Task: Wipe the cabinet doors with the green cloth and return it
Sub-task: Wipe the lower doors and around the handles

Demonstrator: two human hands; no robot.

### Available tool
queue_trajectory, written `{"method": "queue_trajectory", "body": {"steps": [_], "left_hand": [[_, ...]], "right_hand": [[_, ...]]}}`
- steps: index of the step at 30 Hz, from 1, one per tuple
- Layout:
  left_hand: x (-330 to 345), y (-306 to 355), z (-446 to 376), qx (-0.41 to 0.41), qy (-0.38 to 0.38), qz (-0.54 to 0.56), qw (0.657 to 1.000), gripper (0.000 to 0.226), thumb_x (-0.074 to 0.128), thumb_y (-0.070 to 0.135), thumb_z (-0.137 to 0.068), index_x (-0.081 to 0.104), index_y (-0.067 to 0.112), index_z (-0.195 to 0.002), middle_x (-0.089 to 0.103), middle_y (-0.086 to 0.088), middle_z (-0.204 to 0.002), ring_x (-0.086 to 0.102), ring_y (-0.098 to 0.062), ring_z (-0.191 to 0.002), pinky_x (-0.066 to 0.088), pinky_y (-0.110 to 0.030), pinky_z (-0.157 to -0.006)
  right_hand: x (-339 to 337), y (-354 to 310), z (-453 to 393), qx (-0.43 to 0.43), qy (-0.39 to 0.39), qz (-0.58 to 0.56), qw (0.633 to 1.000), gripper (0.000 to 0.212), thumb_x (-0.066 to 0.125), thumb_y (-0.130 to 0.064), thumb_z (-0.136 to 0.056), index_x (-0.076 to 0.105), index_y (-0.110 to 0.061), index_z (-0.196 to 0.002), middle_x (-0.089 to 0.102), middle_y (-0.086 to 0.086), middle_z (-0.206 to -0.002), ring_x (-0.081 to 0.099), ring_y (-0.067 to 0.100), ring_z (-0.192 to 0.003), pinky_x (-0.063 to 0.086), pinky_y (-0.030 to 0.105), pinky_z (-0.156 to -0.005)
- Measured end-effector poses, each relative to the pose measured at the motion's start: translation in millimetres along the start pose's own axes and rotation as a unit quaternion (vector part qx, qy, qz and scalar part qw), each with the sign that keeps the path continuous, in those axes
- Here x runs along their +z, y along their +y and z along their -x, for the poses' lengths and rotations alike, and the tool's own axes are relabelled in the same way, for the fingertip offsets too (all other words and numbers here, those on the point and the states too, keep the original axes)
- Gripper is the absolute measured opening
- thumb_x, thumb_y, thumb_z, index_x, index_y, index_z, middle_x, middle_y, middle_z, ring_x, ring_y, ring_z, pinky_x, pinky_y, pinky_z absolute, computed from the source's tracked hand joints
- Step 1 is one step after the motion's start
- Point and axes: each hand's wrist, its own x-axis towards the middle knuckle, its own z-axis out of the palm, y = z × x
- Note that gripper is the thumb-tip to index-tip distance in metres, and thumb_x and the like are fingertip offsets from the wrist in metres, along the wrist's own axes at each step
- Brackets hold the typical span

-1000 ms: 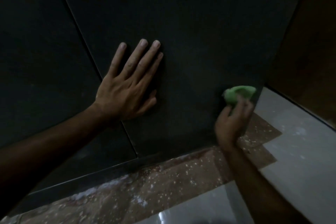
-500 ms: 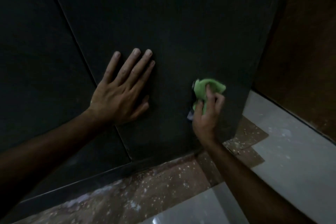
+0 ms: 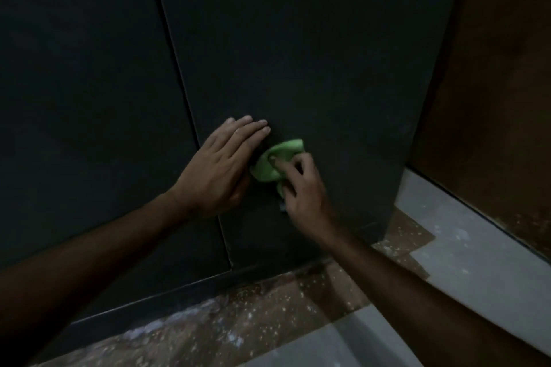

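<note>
**Two hands low on the dark cabinet door**

The right hand [image 3: 301, 191] grasps the bunched green cloth [image 3: 275, 162], fingers curled over it, and holds it pressed against the right cabinet door [image 3: 298, 53]. The cloth sits low on that door, just to the right of the seam [image 3: 190, 116] between the two panels. A small pale scrap shows below the cloth by the heel of the hand; what it is cannot be told.

The left hand [image 3: 222, 164] lies flat on the same door, fingers straight and close together, grasping nothing. Its fingertips come right up beside the cloth, and the heel of the palm rests at the seam.

The left cabinet door [image 3: 83, 98] is just as dark and matte, meeting its neighbour along a thin line that runs down to a dark plinth [image 3: 179, 289] at the foot of the cabinet.

Below the plinth the floor [image 3: 238, 328] is brown and speckled with pale flecks, giving way to lighter grey tile [image 3: 477, 253] toward the right. A brown wooden panel [image 3: 492, 98] stands to the right of the cabinet, its foot meeting the grey tile. The light here is dim.
</note>
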Motion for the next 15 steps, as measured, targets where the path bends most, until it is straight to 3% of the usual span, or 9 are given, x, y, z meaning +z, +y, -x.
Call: {"method": "queue_trajectory", "body": {"steps": [2, 4, 6, 8, 9, 10, 11, 13, 15], "left_hand": [[-10, 1, 14, -0.015, -0.019, 0.053, 0.998, 0.069, 0.053, 0.025, -0.092, 0.04, 0.005, -0.157, 0.047, -0.016, -0.158, 0.042, -0.03, -0.146, 0.034, -0.049, -0.123], [-15, 7, 31, -0.045, -0.047, 0.12, 0.991, 0.072, 0.064, 0.021, -0.09, 0.041, 0.009, -0.156, 0.052, -0.014, -0.151, 0.049, -0.025, -0.135, 0.044, -0.047, -0.114], [-17, 18, 47, -0.102, -0.065, 0.183, 0.976, 0.075, 0.069, 0.028, -0.092, 0.036, 0.015, -0.159, 0.051, -0.007, -0.15, 0.05, -0.016, -0.132, 0.047, -0.04, -0.111], [-17, 32, 57, -0.209, -0.071, 0.258, 0.941, 0.073, 0.068, 0.05, -0.095, 0.038, 0.024, -0.156, 0.051, 0.008, -0.145, 0.051, -0.005, -0.13, 0.048, -0.029, -0.107], [-18, 39, 59, -0.284, -0.086, 0.31, 0.903, 0.071, 0.067, 0.063, -0.091, 0.044, 0.03, -0.149, 0.054, 0.016, -0.138, 0.055, 0.0, -0.124, 0.049, -0.024, -0.102], [-21, 46, 58, -0.362, -0.112, 0.382, 0.843, 0.066, 0.067, 0.074, -0.085, 0.052, 0.034, -0.135, 0.06, 0.017, -0.13, 0.06, 0.0, -0.114, 0.054, -0.024, -0.094], [-24, 53, 58, -0.431, -0.141, 0.472, 0.756, 0.065, 0.066, 0.08, -0.082, 0.061, 0.032, -0.125, 0.069, 0.012, -0.121, 0.067, -0.005, -0.103, 0.059, -0.027, -0.086], [-23, 60, 61, -0.503, -0.16, 0.614, 0.586, 0.063, 0.07, 0.07, -0.084, 0.074, 0.018, -0.119, 0.079, -0.005, -0.113, 0.076, -0.02, -0.094, 0.062, -0.033, -0.078], [-22, 62, 71, -0.52, -0.106, 0.678, 0.508, 0.045, 0.072, 0.044, -0.093, 0.075, 0.009, -0.121, 0.079, -0.014, -0.115, 0.078, -0.029, -0.1, 0.064, -0.035, -0.079]], "right_hand": [[-7, -7, 6, 0.074, -0.045, -0.15, 0.985, 0.053, 0.056, 0.007, -0.093, 0.06, -0.018, -0.139, 0.054, 0.005, -0.127, 0.055, 0.019, -0.118, 0.05, 0.035, -0.103], [-15, -18, 5, 0.217, -0.037, -0.326, 0.919, 0.048, 0.049, 0.008, -0.098, 0.059, -0.017, -0.137, 0.064, 0.005, -0.131, 0.06, 0.018, -0.122, 0.052, 0.026, -0.102], [-25, -29, 1, 0.352, -0.045, -0.481, 0.802, 0.037, 0.046, -0.001, -0.102, 0.064, -0.016, -0.131, 0.068, 0.012, -0.13, 0.064, 0.029, -0.121, 0.055, 0.033, -0.1], [-35, -38, 1, 0.417, -0.098, -0.615, 0.662, 0.034, 0.052, -0.023, -0.1, 0.069, -0.008, -0.125, 0.066, 0.018, -0.131, 0.064, 0.037, -0.12, 0.053, 0.045, -0.103], [-39, -43, 4, 0.419, -0.133, -0.652, 0.618, 0.045, 0.056, -0.034, -0.095, 0.069, -0.004, -0.126, 0.064, 0.02, -0.133, 0.062, 0.039, -0.121, 0.05, 0.048, -0.105], [-40, -50, 7, 0.414, -0.163, -0.666, 0.598, 0.056, 0.062, -0.042, -0.09, 0.066, -0.003, -0.13, 0.06, 0.022, -0.135, 0.059, 0.039, -0.124, 0.047, 0.05, -0.109], [-37, -56, 10, 0.408, -0.185, -0.66, 0.603, 0.06, 0.067, -0.044, -0.088, 0.064, -0.002, -0.13, 0.058, 0.024, -0.135, 0.057, 0.039, -0.125, 0.045, 0.051, -0.111], [-26, -65, 18, 0.387, -0.209, -0.623, 0.647, 0.044, 0.071, -0.033, -0.089, 0.067, -0.001, -0.119, 0.064, 0.023, -0.128, 0.065, 0.036, -0.114, 0.055, 0.046, -0.1], [-16, -70, 23, 0.385, -0.194, -0.586, 0.687, 0.02, 0.063, -0.013, -0.095, 0.072, -0.003, -0.109, 0.073, 0.019, -0.11, 0.071, 0.03, -0.097, 0.061, 0.037, -0.082]]}}
